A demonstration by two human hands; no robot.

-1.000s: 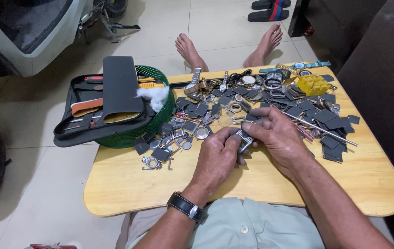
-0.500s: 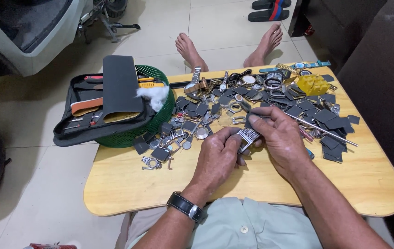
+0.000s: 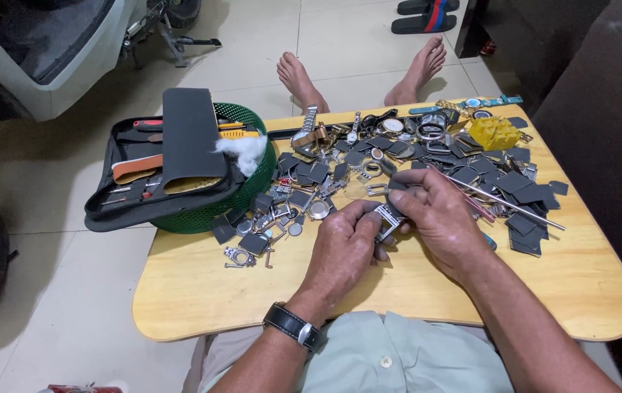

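Presently, both hands are meeting over the middle of a low wooden table [image 3: 202,306], at the near edge of a wide scatter of watch parts [image 3: 413,156]. The left hand [image 3: 344,251] is lying knuckles up, its fingers curled and pinching the left end of a small metal watch case [image 3: 386,220]. The right hand [image 3: 438,218] is closing thumb and forefinger on the far right side of the same piece, so the case is sitting between the two hands, just above the tabletop. A black wristwatch [image 3: 294,325] is showing on the left wrist. At the far left of the table, a green basket [image 3: 249,191] is standing, with an open black tool case [image 3: 180,156] resting across it and a tuft of white cotton [image 3: 242,151] at its right rim. A yellow block [image 3: 494,132] is lying at the far right, among the parts.
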